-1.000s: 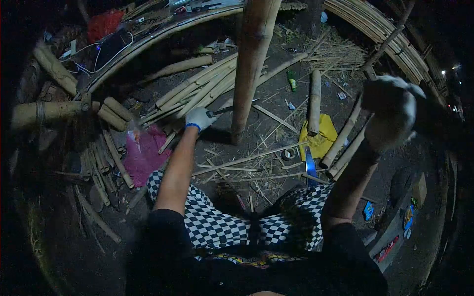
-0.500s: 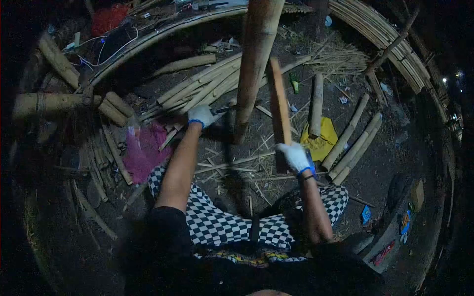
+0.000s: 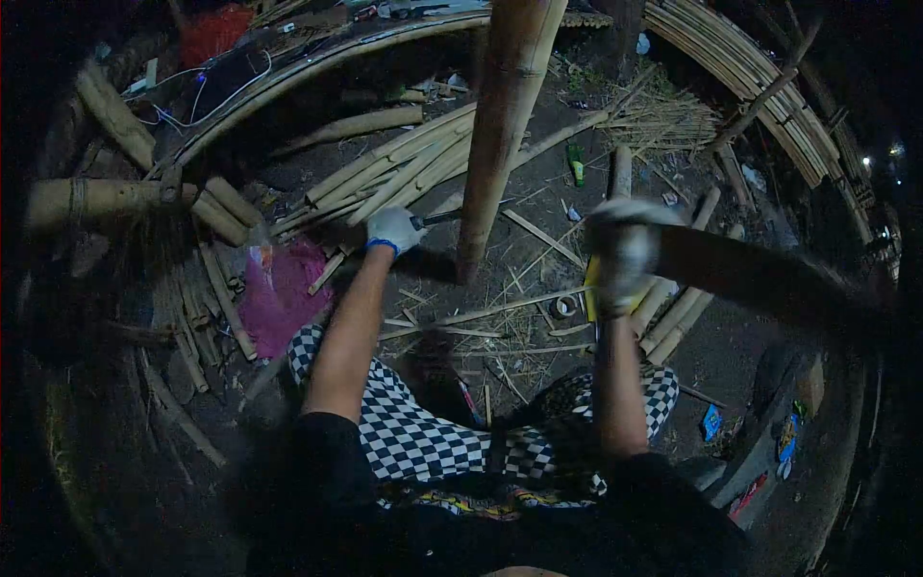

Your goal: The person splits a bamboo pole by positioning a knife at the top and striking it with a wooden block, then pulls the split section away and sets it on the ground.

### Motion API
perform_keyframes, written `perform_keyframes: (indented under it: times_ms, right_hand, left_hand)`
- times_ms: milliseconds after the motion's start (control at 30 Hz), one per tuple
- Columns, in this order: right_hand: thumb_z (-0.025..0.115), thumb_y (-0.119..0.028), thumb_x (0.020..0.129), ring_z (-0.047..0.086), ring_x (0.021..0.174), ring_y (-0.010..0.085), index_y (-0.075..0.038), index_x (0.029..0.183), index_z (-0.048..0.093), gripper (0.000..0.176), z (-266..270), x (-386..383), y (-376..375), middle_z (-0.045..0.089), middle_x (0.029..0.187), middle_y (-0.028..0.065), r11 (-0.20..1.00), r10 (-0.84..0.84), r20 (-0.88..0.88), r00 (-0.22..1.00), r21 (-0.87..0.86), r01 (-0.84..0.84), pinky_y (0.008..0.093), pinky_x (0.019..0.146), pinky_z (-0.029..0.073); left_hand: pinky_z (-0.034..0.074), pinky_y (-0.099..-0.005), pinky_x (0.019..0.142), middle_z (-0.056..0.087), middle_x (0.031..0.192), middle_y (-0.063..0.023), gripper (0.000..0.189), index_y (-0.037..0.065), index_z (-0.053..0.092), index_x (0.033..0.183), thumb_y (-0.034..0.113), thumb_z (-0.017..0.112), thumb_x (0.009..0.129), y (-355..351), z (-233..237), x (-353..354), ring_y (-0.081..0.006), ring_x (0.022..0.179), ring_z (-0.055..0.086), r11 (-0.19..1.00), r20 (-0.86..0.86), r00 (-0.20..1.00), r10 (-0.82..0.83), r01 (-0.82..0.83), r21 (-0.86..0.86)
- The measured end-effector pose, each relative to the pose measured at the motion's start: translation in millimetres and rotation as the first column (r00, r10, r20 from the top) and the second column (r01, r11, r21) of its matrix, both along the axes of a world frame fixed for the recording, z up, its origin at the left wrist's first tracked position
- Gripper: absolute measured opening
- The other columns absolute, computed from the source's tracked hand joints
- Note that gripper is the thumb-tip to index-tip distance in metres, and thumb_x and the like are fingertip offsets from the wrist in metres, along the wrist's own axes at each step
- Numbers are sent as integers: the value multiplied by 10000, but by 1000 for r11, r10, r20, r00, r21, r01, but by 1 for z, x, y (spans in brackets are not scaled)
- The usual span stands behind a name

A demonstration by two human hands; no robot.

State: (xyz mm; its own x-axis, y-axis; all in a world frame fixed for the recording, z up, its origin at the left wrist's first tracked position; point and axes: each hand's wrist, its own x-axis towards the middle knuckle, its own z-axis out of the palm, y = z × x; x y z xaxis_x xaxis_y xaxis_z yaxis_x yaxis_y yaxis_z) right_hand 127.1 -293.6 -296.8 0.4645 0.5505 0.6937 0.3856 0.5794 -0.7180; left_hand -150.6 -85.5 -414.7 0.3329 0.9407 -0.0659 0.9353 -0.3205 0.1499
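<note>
A thick bamboo pole (image 3: 502, 125) stands upright in front of me. My left hand (image 3: 392, 229), in a white glove with a blue cuff, is closed around the dark handle of a blade tool (image 3: 437, 218), which points right toward the pole's lower part. Whether the blade touches the pole I cannot tell. My right hand (image 3: 625, 252), gloved and blurred by motion, is raised right of the pole. It grips a wooden bar (image 3: 750, 269) that stretches to the right, dark and smeared.
Split bamboo strips (image 3: 413, 163) lie behind my left hand. A pink cloth (image 3: 284, 298) is at left, and bamboo lengths (image 3: 687, 313) lie at right. Near the middle is a tape roll (image 3: 564, 307). A green item (image 3: 575, 165) lies farther back.
My right hand has moved up and to the right, and the bar has swung from upright beside the pole to pointing right. My left hand has barely moved.
</note>
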Motion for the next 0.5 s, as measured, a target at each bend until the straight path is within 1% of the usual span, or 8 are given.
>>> perform_keyframes:
  times_ms: [67,100,133,167,200,267,333,500]
  right_hand:
    - [652,-365,800,627,951,387,7,1059,631,453,-124,-32,-1,659,989,233,503,-85,255,963,-824,263,445,830,481]
    - [628,-431,796,643,920,359,38,1069,626,543,-220,-4,12,663,982,252,164,259,26,966,-986,-17,411,806,477]
    - [607,-462,801,643,928,383,55,1027,627,564,-200,-9,-11,660,972,274,306,358,117,926,-952,2,421,811,478]
    - [602,-462,810,639,951,396,58,1005,632,556,-180,-14,-18,649,958,298,200,255,17,967,-979,-36,430,802,480]
    - [603,-460,813,652,915,396,56,981,643,545,-175,-8,-19,660,931,285,288,297,161,941,-955,72,435,767,490]
    - [636,-432,804,668,781,321,52,933,645,501,-124,0,-21,676,850,214,235,287,145,947,-969,77,405,692,501]
    - [691,-366,783,626,682,231,33,905,640,420,-48,0,-30,653,774,148,375,196,136,971,-925,54,363,627,495]
    - [696,-139,770,621,720,151,-7,951,614,238,109,10,-38,658,835,71,900,-216,419,882,-265,346,300,632,500]
  left_hand:
    - [521,-449,800,693,965,-167,488,103,736,917,560,618,793,-6,-4,0,-347,903,661,999,16,1000,-9,10,-43]
    - [519,-450,804,693,971,-164,488,103,735,916,560,620,792,-8,-5,0,-346,910,660,999,-1,1000,-23,23,-30]
    - [518,-452,808,693,978,-161,488,102,735,916,560,623,791,0,2,1,-346,917,658,1000,-10,1000,-26,26,8]
    - [519,-453,804,696,966,-164,509,98,737,903,580,629,779,7,-16,0,-347,910,661,1000,32,999,15,-16,26]
    - [519,-453,804,696,966,-164,509,98,737,903,580,629,779,16,-4,-1,-347,910,661,999,39,999,23,-25,48]
    - [521,-450,803,694,962,-175,533,98,737,904,602,638,763,2,-7,-5,-346,911,662,999,17,1000,2,-1,-48]
    - [524,-445,800,694,968,-174,545,106,738,919,617,635,761,10,-14,-7,-349,912,662,999,-17,1000,13,-14,-32]
    - [526,-444,782,700,957,-159,582,109,738,921,654,609,761,-9,7,-11,-334,894,671,999,-40,999,32,-33,-30]
